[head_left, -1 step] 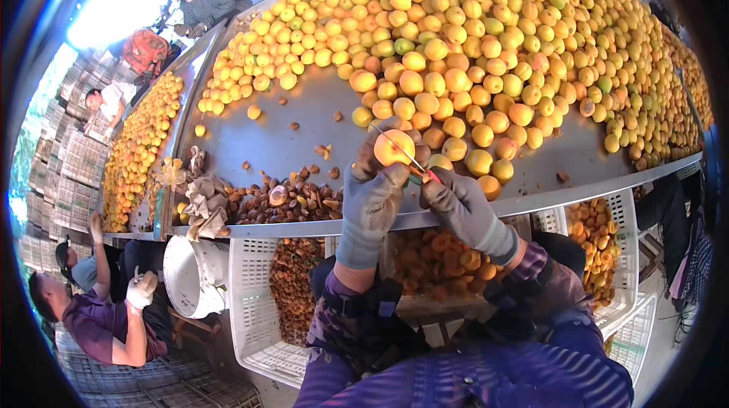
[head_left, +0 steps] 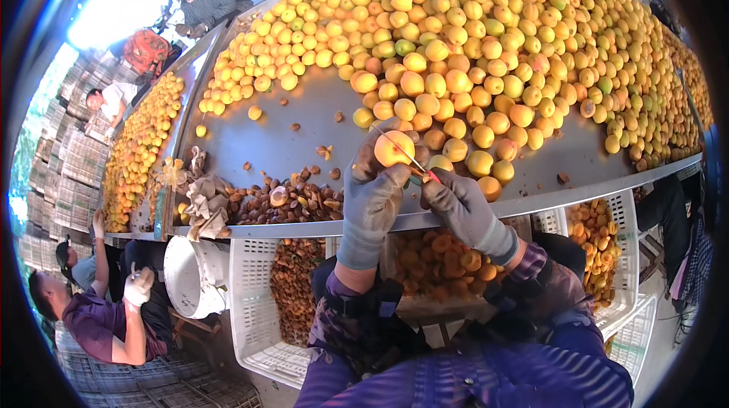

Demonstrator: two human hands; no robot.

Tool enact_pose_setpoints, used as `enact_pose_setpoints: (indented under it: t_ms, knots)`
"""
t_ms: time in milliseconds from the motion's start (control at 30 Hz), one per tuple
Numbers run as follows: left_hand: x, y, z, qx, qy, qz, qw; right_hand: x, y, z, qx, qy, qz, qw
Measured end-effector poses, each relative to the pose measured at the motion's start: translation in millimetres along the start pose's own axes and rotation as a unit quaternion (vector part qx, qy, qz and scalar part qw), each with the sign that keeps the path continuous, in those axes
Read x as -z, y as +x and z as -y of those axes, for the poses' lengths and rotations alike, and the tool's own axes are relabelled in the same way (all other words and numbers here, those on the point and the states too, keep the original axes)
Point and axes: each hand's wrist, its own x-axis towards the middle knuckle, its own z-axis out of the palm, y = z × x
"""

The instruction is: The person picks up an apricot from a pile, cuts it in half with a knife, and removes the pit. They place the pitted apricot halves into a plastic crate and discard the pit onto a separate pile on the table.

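Note:
An orange-yellow apricot (head_left: 392, 150) is pinched in the gloved fingers of my left hand (head_left: 372, 203), above the near edge of the table. My right hand (head_left: 467, 210), also in a grey glove, is closed round the red handle of a small knife (head_left: 430, 176). The thin blade lies across the apricot's face; how deep it sits in the fruit I cannot tell. Just beyond both hands spreads a big heap of apricots (head_left: 456, 81). Left of my left hand, brown pits (head_left: 296, 199) are piled along the table edge.
Below the table edge stand a white crate (head_left: 254, 294) of brown pits, a container of halved apricots (head_left: 444, 260) and another white crate (head_left: 626, 256) of halves. A white bucket (head_left: 194, 275) and a crumpled cloth (head_left: 205, 199) are at the left. Several people work nearby.
My hands, the apricot and the knife look unchanged. At the lower left, another person's gloved hand has shifted slightly.

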Motion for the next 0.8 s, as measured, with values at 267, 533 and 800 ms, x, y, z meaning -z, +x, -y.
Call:
enact_pose_setpoints:
  t_ms: [267,533,800]
  knots:
    - [-21,0,3,-0.062,0.022,-0.027,0.997,0,-2,2,0.001,-0.02,-0.022,1.0]
    - [0,-2,4,0.025,-0.059,-0.034,0.997,1,1,-11,0.043,-0.12,-0.081,0.989]
    - [-17,0,-7,-0.061,0.101,-0.071,0.99,6,11,-2,-0.003,-0.072,-0.017,0.997]
